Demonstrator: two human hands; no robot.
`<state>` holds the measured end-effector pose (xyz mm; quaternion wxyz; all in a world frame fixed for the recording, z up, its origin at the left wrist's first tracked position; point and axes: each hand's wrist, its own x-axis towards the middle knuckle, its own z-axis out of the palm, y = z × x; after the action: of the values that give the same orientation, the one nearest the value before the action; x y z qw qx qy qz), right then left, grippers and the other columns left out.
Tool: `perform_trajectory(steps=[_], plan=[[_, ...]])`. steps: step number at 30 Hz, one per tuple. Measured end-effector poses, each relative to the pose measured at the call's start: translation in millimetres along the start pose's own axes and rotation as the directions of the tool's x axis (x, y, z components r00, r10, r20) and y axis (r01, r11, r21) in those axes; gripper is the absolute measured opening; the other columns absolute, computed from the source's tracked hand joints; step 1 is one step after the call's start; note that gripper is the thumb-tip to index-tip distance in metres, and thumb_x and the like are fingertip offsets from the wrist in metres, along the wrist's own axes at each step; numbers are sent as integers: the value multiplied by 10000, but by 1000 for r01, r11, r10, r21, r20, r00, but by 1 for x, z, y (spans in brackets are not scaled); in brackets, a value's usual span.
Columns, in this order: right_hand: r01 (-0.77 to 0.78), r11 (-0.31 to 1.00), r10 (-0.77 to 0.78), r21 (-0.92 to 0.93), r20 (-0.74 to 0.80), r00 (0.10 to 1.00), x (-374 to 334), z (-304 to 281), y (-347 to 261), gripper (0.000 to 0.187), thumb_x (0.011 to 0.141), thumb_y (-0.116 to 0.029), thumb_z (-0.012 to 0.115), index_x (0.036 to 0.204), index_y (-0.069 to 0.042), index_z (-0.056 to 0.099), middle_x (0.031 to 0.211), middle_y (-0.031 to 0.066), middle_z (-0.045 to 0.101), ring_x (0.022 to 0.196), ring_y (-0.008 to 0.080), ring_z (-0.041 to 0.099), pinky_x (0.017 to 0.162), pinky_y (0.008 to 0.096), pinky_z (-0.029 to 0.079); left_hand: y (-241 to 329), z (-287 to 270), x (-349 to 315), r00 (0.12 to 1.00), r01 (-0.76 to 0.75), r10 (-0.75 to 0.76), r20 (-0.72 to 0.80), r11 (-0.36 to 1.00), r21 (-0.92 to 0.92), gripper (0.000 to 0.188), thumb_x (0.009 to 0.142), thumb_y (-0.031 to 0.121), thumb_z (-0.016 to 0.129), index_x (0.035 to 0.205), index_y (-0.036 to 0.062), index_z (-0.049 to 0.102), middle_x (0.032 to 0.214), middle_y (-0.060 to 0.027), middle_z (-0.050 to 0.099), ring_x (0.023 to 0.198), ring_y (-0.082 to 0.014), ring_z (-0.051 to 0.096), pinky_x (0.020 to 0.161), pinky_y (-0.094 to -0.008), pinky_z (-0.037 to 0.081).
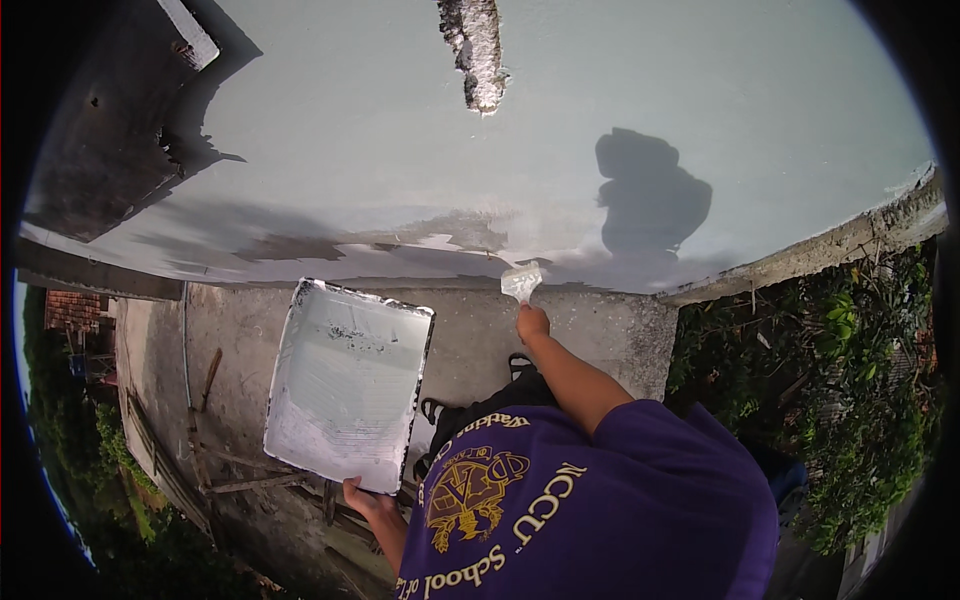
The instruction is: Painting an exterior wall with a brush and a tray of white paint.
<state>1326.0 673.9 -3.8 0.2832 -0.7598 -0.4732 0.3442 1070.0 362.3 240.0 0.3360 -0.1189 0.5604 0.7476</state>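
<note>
My left hand (372,500) grips the lower edge of a paint tray (345,380). The tray is rectangular, dark-rimmed and coated inside with pale paint, with dark specks near its far end. My right hand (533,322) is closed around the handle of a wide, paint-smeared paintbrush (521,281). Its flat head is up against or very close to the bottom of a pale grey-green wall (400,130); I cannot tell whether they touch. Bare grey patches (420,262) show through along the wall's lower part, left of the brush.
A rough gouge (480,60) runs down the wall at the top. Dark sheeting (110,130) hangs at the upper left. Wooden poles (250,483) lie below the tray. Concrete (460,350) lies under my sandalled feet, and green plants (820,400) grow beyond its right edge.
</note>
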Motion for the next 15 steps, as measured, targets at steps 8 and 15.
perform_trajectory(steps=[8,15], plan=[[-690,596,368,410,625,689,7,-34,-36,381,974,-437,421,803,-101,479,551,-10,406,392,104,338,363,269,262,-1,-19,7,1000,-3,3,-16,1000,-8,697,639,168,484,1310,-16,437,1267,-181,510,1142,-392,509,960,-512,440],[-489,678,117,548,577,808,-30,-80,-130,351,990,-396,440,847,-79,490,574,-5,448,405,89,351,372,253,268,-1,-1,-1,1000,-22,21,-9,996,-82,689,662,165,457,1325,-20,412,1297,-180,488,1181,-389,483,993,-512,419]])
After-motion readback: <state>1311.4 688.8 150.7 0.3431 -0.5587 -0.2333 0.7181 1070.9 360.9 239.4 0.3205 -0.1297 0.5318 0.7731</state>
